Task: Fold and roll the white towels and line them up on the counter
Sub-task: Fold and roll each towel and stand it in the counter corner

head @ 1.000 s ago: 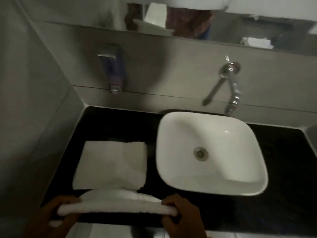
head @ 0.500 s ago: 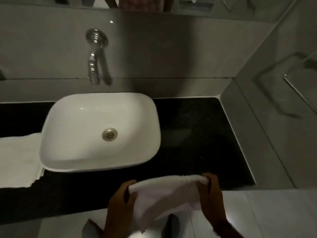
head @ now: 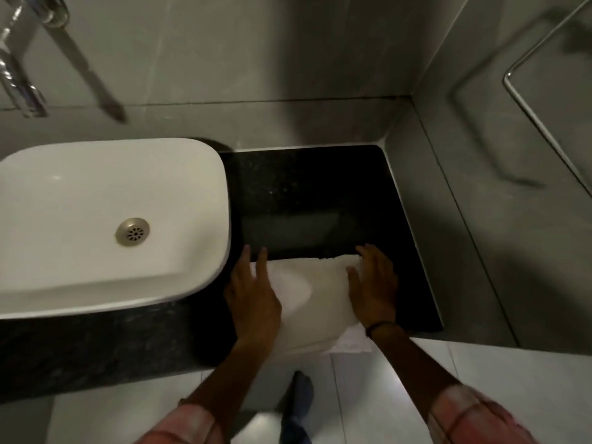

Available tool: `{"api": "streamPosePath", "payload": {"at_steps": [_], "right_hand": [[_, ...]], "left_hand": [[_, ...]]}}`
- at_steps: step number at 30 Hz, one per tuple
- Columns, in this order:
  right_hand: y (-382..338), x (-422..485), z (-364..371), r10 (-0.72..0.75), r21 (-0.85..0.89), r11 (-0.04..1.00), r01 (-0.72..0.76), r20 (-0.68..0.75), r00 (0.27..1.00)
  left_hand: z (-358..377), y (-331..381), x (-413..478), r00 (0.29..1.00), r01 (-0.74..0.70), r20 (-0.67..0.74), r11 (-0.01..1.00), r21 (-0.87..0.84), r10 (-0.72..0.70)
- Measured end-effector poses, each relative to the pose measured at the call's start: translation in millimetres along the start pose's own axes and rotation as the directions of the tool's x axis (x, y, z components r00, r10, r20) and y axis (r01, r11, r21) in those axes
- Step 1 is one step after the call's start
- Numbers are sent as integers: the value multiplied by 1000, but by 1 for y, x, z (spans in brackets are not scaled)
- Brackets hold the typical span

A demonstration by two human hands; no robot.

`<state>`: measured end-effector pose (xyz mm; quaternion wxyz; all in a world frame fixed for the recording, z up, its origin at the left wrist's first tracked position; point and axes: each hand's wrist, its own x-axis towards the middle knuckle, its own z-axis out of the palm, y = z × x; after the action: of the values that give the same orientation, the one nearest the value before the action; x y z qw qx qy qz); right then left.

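White towel (head: 315, 299): folded terry cloth lying flat on the black counter (head: 320, 193), lower centre of the frame, just right of the white sink (head: 96, 219); its near edge hangs slightly over the counter's front.
Handling: likely soft, light and limp; it should bend anywhere and slip out of shape if lifted by one corner. Best held at both side edges, or pressed flat while rolling.
Left hand (head: 253, 293): lies on the towel's left edge, fingers (head: 261, 261) extended and loosely spread, flat, gripping nothing.
Right hand (head: 373, 283): rests on the towel's right edge near its far corner, fingers slightly curved over the cloth, not clenched.
Wrist: dark band on the right.
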<state>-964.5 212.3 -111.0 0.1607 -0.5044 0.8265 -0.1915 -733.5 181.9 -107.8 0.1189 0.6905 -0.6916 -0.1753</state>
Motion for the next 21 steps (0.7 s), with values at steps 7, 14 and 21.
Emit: {"api": "streamPosePath", "payload": {"at_steps": [7,14,21], "right_hand": [[-18,-28,54,-401,-254,831,495,343,849],[53,-3,27,-405,-284,809,515,365,838],[63,-20,13,-175,-375,881,289,310,935]], "left_hand": [[54,14,-10,917,-358,223,928,102,329],[48,-66,-13,942,-326,152,923,203,299],[29,-65,7,857,-508,109,786,352,504]]}}
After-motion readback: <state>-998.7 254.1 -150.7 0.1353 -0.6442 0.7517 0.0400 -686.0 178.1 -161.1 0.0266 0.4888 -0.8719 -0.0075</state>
